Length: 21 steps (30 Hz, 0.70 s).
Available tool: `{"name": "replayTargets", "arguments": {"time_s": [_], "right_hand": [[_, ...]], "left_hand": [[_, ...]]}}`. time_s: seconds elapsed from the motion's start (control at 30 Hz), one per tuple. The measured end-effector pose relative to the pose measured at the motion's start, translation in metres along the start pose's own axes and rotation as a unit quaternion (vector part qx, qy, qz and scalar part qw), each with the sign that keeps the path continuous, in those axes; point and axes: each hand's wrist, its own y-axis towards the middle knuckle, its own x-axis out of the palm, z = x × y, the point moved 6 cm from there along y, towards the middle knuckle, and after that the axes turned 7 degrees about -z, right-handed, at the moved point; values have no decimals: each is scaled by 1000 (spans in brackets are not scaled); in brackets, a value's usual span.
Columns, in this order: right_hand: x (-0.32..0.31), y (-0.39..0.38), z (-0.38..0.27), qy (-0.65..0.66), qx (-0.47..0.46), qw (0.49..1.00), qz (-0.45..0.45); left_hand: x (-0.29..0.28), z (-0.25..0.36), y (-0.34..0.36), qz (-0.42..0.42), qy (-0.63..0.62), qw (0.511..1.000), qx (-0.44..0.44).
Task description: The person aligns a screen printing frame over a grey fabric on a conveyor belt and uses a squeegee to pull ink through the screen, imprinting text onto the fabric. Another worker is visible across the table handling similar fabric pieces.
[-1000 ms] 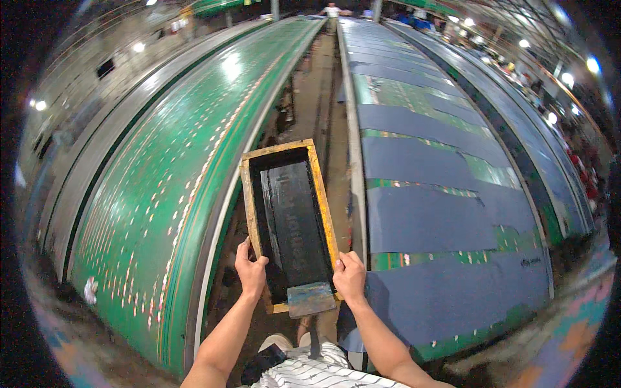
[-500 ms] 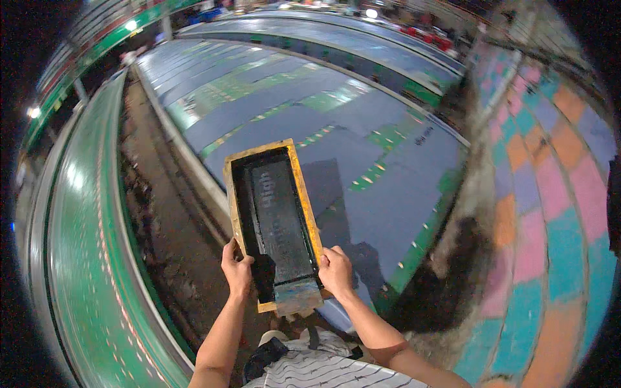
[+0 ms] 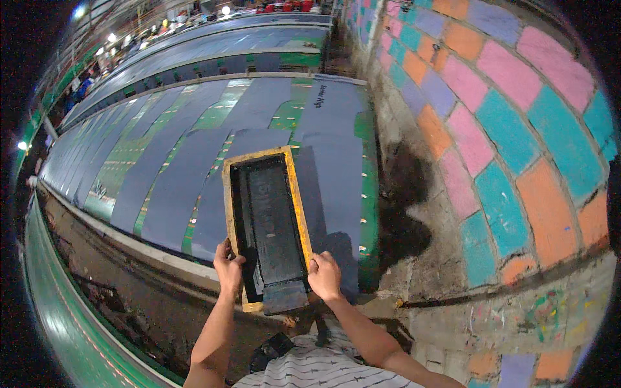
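Note:
A screen printing frame [image 3: 294,194] with worn yellow edges is held in front of me, above the near end of a long table. Dark ink coats its inner walls, and faint lettering shows on its black mesh. My left hand [image 3: 228,268] grips the left side near the close end, thumb on the rim. On the opposite side, my right hand [image 3: 325,276] is closed round the edge. A greyish, ink-stained flat block [image 3: 286,296] lies across the frame's near end. Beneath are blue-grey fabric pieces [image 3: 333,168], one with dark print at the far right corner.
The long green-topped table [image 3: 369,213] carries several fabric pieces and stretches away left. Further tables [image 3: 259,39] stand behind it. A green table [image 3: 65,310] runs along the lower left past a dirt aisle. To the right rises a wall of painted blocks [image 3: 511,129].
My view has turned right, so the table now lies across to the left and more of the painted wall shows. Both hands keep their hold on the frame.

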Motion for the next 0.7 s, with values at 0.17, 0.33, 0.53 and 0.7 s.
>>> {"name": "replayTargets", "arguments": {"time_s": [0.17, 0.33, 0.53, 0.7], "right_hand": [[-11, -4, 12, -19, 55, 998, -2], [-28, 5, 34, -12, 35, 999, 35], [-61, 23, 60, -46, 42, 997, 48], [-80, 22, 89, -30, 61, 995, 69]], "left_hand": [[27, 8, 18, -68, -62, 996, -11], [61, 9, 33, -77, -11, 997, 15], [110, 26, 38, -89, -57, 994, 1], [150, 28, 38, -126, -39, 990, 41]]}}
